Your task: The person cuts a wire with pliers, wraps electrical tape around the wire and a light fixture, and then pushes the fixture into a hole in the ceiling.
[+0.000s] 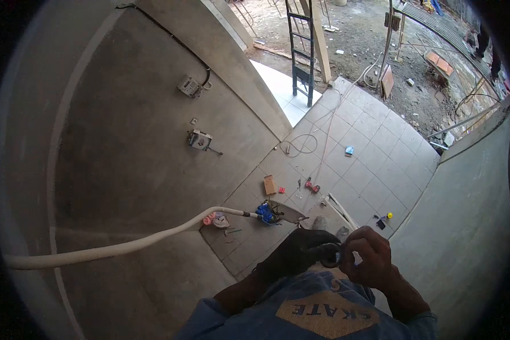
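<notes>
Both my hands are close together, fingers curled in. My left hand (306, 249), in what looks like a dark glove, closes around one side of a small dark ring (338, 260); my right hand (371, 255) pinches its other side, thumb and fingers bent. The ring sits between them, just above my chest; what it is made of is too small to tell. At six o'clock from my hands lies the soft blue cloth of my shirt (255, 309), with a tan printed patch.

At nine to ten o'clock a smooth, pale, curving tube (147, 243) stretches to a dark end beside a blue bag (264, 211) on the floor. Around half past ten stands a brown cardboard box (270, 185); near eleven, a red and black drill (311, 186) rests on square, pale tiles (328, 161). Toward two o'clock lies a small round yellow thing (389, 215). Rough grey plaster covers the wall (136, 153) at ten o'clock, and a dark metal ladder (295, 51) rises near twelve.
</notes>
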`<state>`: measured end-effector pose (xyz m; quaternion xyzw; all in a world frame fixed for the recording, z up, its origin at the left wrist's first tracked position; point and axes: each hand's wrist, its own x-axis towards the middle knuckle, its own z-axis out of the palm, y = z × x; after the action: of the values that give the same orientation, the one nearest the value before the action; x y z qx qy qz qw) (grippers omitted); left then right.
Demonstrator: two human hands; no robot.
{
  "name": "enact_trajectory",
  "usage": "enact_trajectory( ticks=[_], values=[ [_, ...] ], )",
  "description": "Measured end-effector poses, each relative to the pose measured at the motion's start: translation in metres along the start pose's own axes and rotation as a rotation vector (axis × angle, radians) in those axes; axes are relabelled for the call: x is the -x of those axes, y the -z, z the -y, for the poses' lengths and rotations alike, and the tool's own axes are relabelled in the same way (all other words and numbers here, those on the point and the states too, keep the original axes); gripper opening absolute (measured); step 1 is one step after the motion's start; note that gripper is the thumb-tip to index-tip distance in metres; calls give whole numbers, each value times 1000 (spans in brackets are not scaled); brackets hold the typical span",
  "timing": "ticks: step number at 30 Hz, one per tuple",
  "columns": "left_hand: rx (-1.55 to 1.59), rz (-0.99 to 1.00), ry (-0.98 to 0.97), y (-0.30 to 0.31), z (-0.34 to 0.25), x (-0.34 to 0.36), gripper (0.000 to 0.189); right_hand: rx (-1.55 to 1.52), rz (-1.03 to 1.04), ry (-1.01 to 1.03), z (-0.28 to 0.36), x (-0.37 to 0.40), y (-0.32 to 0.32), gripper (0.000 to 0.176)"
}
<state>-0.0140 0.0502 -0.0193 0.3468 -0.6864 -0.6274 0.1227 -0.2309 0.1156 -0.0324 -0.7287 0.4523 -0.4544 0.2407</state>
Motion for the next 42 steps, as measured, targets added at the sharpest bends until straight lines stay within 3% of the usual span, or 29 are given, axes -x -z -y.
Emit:
enact_trajectory(
  ticks=[1,5,7,10,14,19,24,29,37,42],
  values=[
    [-98,-46,-109,-2,3,1,26,-17,-39,4,0,0,-1,29],
    [-183,-73,-142,6,-3,-3,22,-64,-96,32,5,-1,1,26],
    [-52,-93,-97,10,-8,1,21,-125,-173,-172,14,-9,-1,27],
    [-50,-110,-46,8,-7,4,22,-227,-60,-166,12,-15,1,31],
    [-7,-146,-33,9,-11,4,26,-248,-132,-242,17,-12,-3,27],
    [224,-15,167,13,-2,1,32,-254,-76,-211,10,-9,4,27],
    [86,50,140,15,-8,4,39,-184,72,-92,7,-11,14,22],
    [132,83,174,11,-14,5,37,94,185,69,21,-21,19,24],
    [109,-4,45,7,-7,6,28,68,74,50,12,-9,-2,28],
    [184,-58,107,1,-12,4,25,35,-12,6,7,-6,-5,26]
  ],
)
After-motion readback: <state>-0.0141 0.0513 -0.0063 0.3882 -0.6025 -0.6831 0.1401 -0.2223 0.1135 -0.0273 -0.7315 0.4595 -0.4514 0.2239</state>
